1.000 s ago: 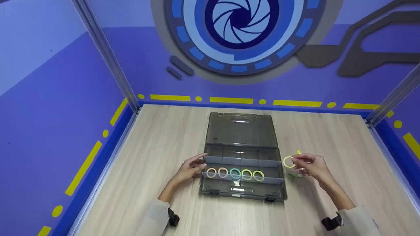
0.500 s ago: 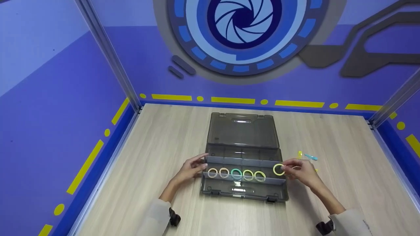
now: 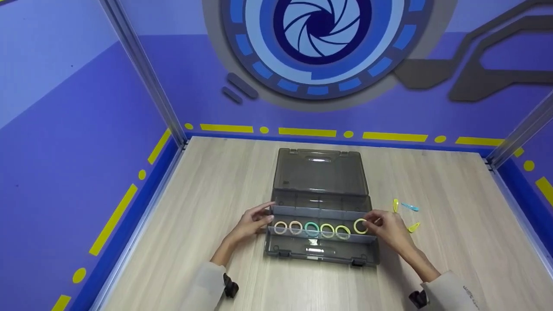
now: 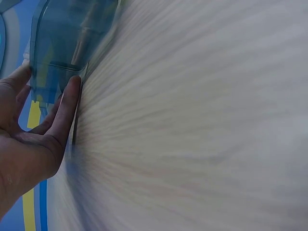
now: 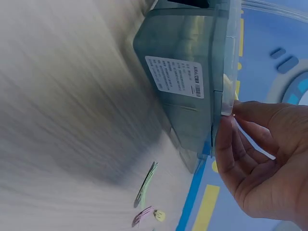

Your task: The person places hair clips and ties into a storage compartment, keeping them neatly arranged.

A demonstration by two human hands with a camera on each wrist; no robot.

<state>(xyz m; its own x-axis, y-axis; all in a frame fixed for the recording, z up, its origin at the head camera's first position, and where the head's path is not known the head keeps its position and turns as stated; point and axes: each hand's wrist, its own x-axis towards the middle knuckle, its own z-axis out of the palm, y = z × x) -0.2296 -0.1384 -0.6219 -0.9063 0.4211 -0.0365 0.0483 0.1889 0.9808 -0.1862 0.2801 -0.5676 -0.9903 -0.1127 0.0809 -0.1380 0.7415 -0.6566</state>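
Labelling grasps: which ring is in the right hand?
The rightmost yellow ring, pinched by the right hand; neither hand touches the other five rings.

Glossy smoky plastic box, matt wood-grain table, paper label

The left hand apparently touches a translucent box.

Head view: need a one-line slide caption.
Left hand touches an open case; right hand pinches a yellow ring beside a row of five rings.
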